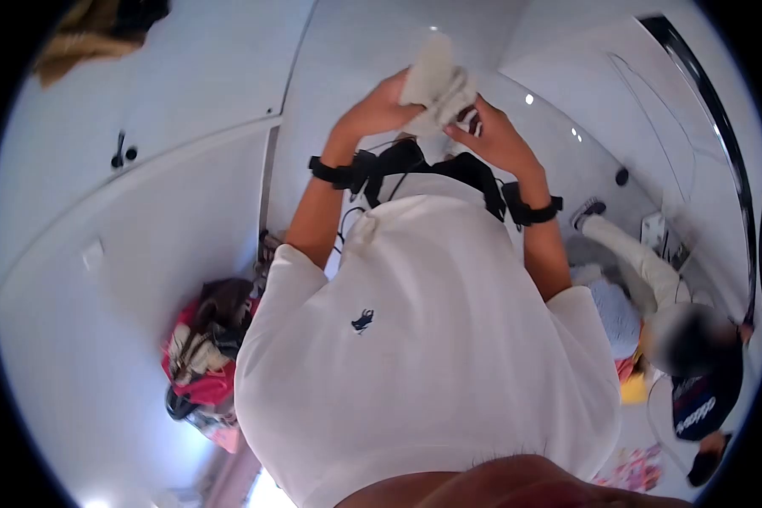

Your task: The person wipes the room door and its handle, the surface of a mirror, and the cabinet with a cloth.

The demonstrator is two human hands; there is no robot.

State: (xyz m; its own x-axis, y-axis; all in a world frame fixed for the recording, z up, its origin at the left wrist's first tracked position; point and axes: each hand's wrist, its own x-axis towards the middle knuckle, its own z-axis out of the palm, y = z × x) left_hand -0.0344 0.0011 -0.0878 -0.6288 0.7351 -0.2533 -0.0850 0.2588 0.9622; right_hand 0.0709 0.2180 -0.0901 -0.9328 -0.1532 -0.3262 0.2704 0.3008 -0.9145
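Note:
A pale, off-white piece of cloth [436,78] is held up at the top centre of the head view, bunched at its right side. On its left edge is my left hand [387,103], closed on it. My right hand [493,134] pinches the bunched lower right part, its fingers bent. Both wrists wear black straps. Below the cloth, dark items [402,161] lie near my waist, partly hidden behind my white shirt.
A pile of clothes and bags [207,343] is at the left. White cabinet doors [203,59] fill the upper left. At the right is another person [694,356], with a leg stretched out, beside a black-framed panel [720,127].

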